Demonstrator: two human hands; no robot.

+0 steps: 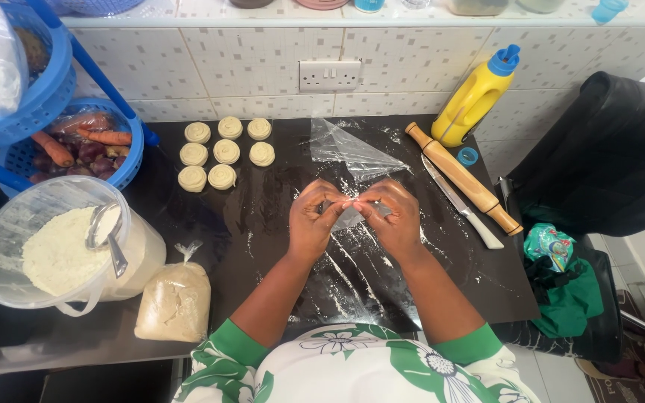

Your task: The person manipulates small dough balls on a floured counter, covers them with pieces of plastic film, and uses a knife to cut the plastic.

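Head view: both hands meet at the middle of the dark worktop [210,246], the left hand [313,220] and the right hand [393,220] with fingers pinched shut on a small clear plastic sheet [349,216] that hangs between them over a floured patch; whether they are peeling it apart or folding it I cannot tell. A second, larger clear plastic sheet [349,153] lies just beyond the hands at 12 o'clock. Judging by what lies there, the shaping is well along: eight coiled dough rounds [222,149] sit in rows at 10 o'clock, none of them flattened yet, and the wooden rolling pin [460,177] and a knife [460,201] rest untouched side by side at 2 o'clock. Beyond those stands a yellow bottle [475,97] with its blue cap [468,156] off beside it. At 9 o'clock a tub of flour [61,246] holds a metal scoop [106,231], with a bag of brownish powder [175,302] at 8 o'clock
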